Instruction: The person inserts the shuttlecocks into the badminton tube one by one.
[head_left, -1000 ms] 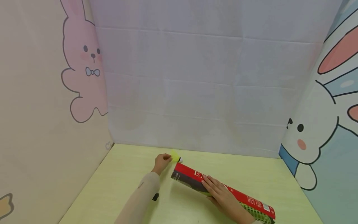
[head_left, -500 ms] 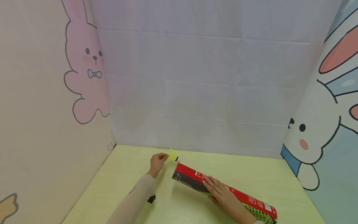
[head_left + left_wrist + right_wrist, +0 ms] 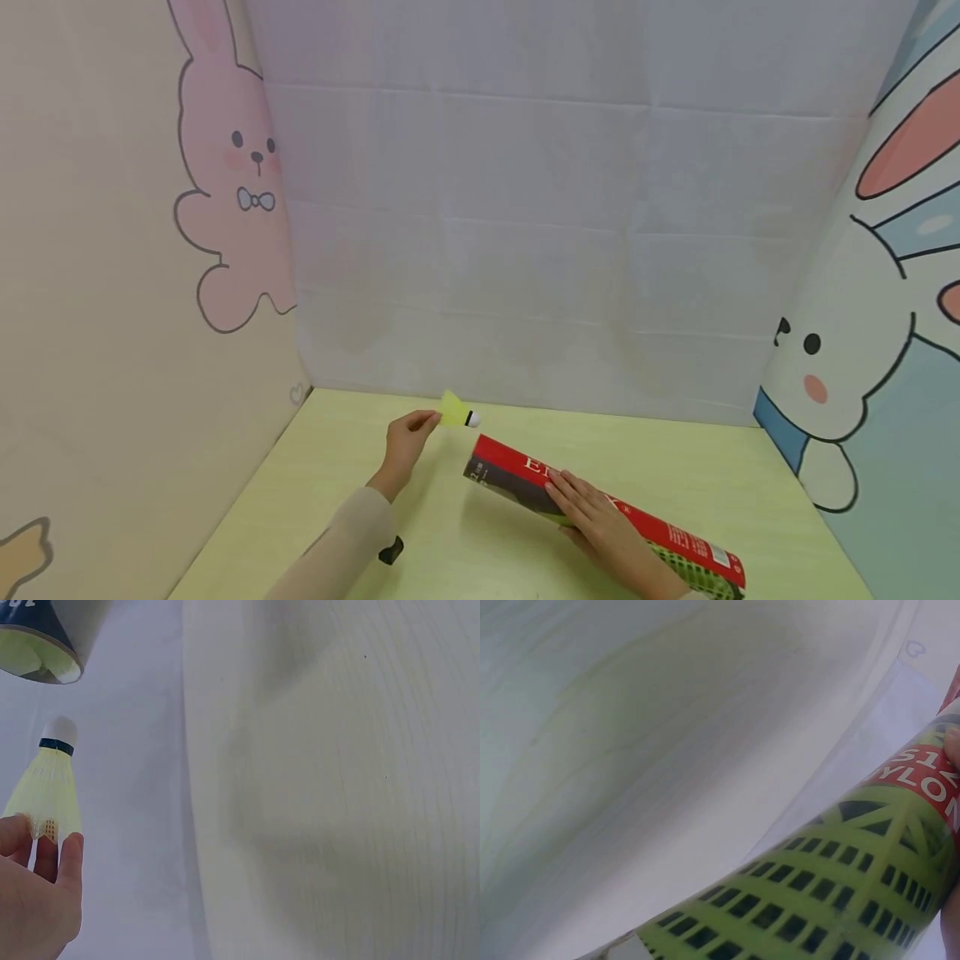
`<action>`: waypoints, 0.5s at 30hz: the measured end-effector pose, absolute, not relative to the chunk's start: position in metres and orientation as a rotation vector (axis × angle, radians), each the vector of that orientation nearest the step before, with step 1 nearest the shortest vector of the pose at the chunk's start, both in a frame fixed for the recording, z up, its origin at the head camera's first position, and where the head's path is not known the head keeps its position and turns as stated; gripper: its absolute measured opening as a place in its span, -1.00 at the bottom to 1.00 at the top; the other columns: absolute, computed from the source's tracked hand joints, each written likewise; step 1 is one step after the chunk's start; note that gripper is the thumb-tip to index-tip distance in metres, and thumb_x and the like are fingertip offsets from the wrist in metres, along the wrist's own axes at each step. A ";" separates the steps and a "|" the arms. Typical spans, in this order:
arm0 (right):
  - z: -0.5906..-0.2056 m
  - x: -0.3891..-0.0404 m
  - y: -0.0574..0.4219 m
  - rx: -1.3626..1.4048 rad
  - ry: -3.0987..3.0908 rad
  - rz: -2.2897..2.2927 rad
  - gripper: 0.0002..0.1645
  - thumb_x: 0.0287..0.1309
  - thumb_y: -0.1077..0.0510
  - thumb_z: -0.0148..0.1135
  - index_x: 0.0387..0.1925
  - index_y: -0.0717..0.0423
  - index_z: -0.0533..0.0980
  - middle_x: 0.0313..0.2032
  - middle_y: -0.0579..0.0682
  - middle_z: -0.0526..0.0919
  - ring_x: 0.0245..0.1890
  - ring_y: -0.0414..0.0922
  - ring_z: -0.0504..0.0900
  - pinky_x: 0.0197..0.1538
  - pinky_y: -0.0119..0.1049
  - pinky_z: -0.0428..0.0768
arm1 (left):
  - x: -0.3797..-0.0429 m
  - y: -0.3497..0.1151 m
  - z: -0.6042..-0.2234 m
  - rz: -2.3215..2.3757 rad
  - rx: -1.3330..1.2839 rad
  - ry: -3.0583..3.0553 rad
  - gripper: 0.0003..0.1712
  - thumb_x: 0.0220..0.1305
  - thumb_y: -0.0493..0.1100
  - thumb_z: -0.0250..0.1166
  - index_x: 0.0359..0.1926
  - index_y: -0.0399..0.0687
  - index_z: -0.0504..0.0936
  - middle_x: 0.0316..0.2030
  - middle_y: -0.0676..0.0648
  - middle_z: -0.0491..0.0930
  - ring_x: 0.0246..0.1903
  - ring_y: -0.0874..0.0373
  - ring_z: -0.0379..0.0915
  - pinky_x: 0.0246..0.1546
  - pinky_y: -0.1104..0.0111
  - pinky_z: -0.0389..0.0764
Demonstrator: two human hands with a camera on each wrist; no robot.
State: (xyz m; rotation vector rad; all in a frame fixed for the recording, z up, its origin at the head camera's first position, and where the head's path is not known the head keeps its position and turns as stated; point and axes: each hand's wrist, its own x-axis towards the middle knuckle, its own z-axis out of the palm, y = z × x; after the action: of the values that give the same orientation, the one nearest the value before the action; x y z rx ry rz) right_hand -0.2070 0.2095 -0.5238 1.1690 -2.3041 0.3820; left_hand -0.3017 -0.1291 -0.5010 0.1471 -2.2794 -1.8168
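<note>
A yellow shuttlecock [image 3: 453, 409] with a white cork and a dark band is pinched at its skirt edge by my left hand [image 3: 407, 446]. In the left wrist view, the cork of the shuttlecock [image 3: 46, 784] points towards the open mouth of a tube [image 3: 41, 660], with a gap between them. My right hand [image 3: 600, 525] grips the red, dark and green shuttlecock tube [image 3: 517, 473] around its middle, fingers over the top and thumb below. The tube lies slanted, its mouth end raised. Close up, the right wrist view shows its green, dark-checked part [image 3: 802, 900].
Under both hands spreads a pale yellow tabletop [image 3: 337, 467]. A white sheet [image 3: 465, 208] hangs behind it, with rabbit-printed panels on the left and right [image 3: 885, 467]. A small black object [image 3: 392, 551] shows beside the left sleeve.
My left hand has moved left with the shuttlecock, widening the gap between its cork and the tube's mouth. The right hand and tube stay almost in place.
</note>
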 end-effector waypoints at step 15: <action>-0.521 -0.210 0.209 1.174 -2.299 0.378 -0.23 0.44 -0.26 -0.41 0.39 0.14 0.25 0.36 0.08 0.31 0.34 0.00 0.28 0.39 -0.47 -0.13 | -0.252 -0.139 -0.488 -1.891 0.189 -2.274 -0.69 0.24 -0.09 0.34 -0.14 -0.25 0.67 -0.18 -0.10 0.67 -0.19 0.13 0.58 -0.05 0.30 0.58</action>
State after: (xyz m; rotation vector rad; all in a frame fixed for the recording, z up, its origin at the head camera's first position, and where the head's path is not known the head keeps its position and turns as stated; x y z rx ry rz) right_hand -0.2100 0.2085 -0.5207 1.1738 -2.2990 0.3785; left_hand -0.2522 -0.1393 -0.4880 0.1892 -2.2743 -1.8914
